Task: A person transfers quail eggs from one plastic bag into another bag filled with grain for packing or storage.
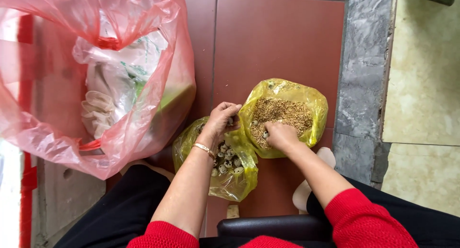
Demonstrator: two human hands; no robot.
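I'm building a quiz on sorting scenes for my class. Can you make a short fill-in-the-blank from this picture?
1. The right hand digs into a yellow bag full of ____.
2. The left hand rests over the bag of small speckled ____.
3. The big bag on the left is ____ in colour.
4. The left wrist wears a gold ____.

Missing words: husks; eggs; red; bracelet

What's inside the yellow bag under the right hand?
The yellow bag holds brown husks with a few small speckled eggs showing. The right hand digs into it, covering that patch; anything buried deeper is hidden.
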